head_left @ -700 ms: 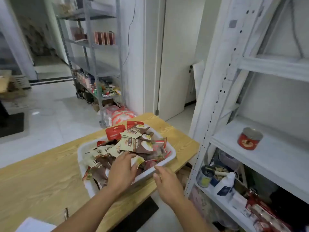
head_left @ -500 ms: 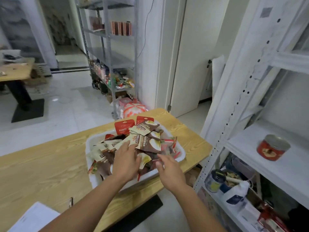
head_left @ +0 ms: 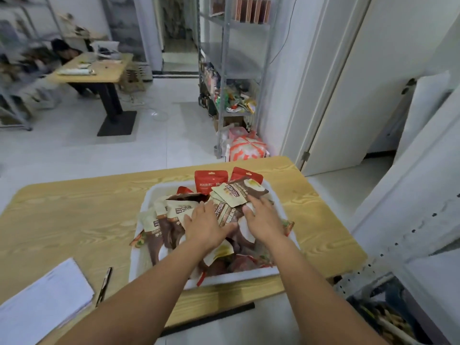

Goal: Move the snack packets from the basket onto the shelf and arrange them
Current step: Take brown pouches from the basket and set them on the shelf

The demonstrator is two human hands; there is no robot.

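White basket (head_left: 239, 275) on bench (head_left: 74, 215), snack packets (head_left: 174, 211) heaped inside. My left hand (head_left: 206, 226) flat on heap, fingers straight; right hand (head_left: 263, 220) curved over packet, I cannot tell grip. Shelf (head_left: 408, 220) right of basket; right hand nearer.

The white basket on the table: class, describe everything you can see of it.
The white basket is a shallow rectangular tray with rounded corners and a low rim, plastic by its look. It sits flat on the wooden table, toward its right end. Brown-and-cream and red snack packets are heaped in it, some hanging over the rim. The left hand and right hand rest on the packets; both forearms cross above its near rim.
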